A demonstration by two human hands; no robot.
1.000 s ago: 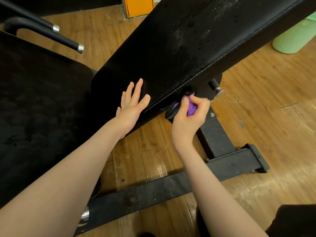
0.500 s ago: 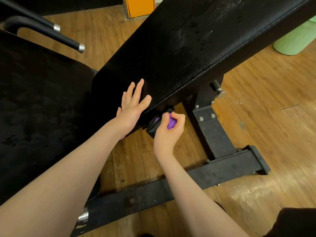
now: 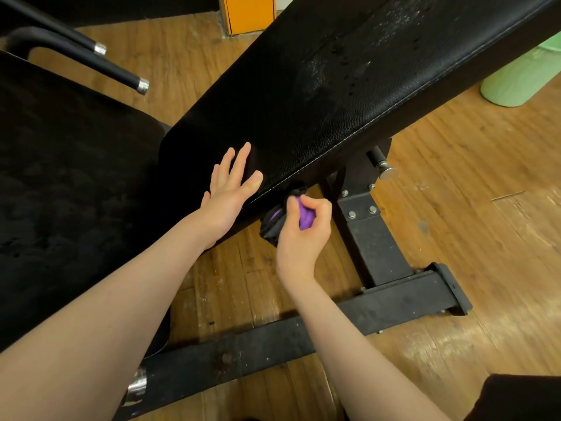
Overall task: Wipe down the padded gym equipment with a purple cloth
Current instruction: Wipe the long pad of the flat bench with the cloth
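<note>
Gripping the purple cloth (image 3: 304, 218), right hand (image 3: 302, 235) has fingers curled round it, wad bunched w/ a dark part showing on its left side, pressed up against the underside edge of the black padded bench (image 3: 318, 95), just below the white stitched seam. Left hand (image 3: 230, 192) lies flat on the pad's lower end, fingers straight and slightly spread, thumb along the seam edge, holding nothing.

Edges/room rel. to bench: pad runs diagonal from lower left up to upper right, top surface speckled w/ droplets or marks mid-pad. Under the pad's right edge sits the black steel upright (image 3: 372, 238) w/ bolts, close to the right of the cloth hand; a silver-tipped adjust pin (image 3: 383, 167) sticks out just above it. Floor crossbar (image 3: 303, 335) passes below both forearms. Open wood floor (image 3: 485, 208) right of the upright. Left of bench, touching or nearly so, a second black pad (image 3: 60, 177); two black tubes w/ chrome ends (image 3: 121, 75) above it. Green object (image 3: 522, 77) beyond bench's right edge, orange panel (image 3: 249, 13) at top.

Vs 1 s ago: cloth hand has slid down-left along the pad's underside edge, away from the pin and upright, now nearer the left hand. Since 0.5 s ago barely any shift. Left hand unchanged.
</note>
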